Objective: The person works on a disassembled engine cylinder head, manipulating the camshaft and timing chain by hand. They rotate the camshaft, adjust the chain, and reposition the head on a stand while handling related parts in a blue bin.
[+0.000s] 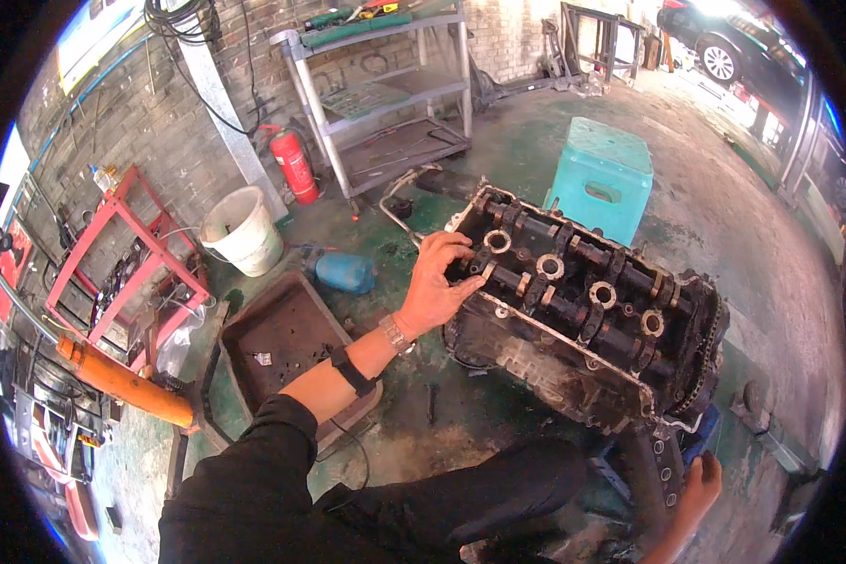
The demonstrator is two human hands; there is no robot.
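A dark, oily engine cylinder head [573,282] lies on top of an engine block, its two camshafts and several pale ring-shaped openings exposed. My left hand [444,274] reaches over its left end. Thumb and fingers are curled around the end of the near camshaft [509,279]; what lies under the palm is hidden. Down at the lower right, my right hand [702,484] has its fingers curled in, and whatever is in them cannot be made out. Beside it are a dark metal strip with round holes [665,461] and a blue object [700,434].
A grimy drain tray [282,324] sits left of the engine, near a blue bottle [343,271] and a white bucket [242,230]. Behind stand a fire extinguisher [294,167], a shelf cart [385,89] and a turquoise stool [603,174]. An orange cylinder [127,383] slants at left.
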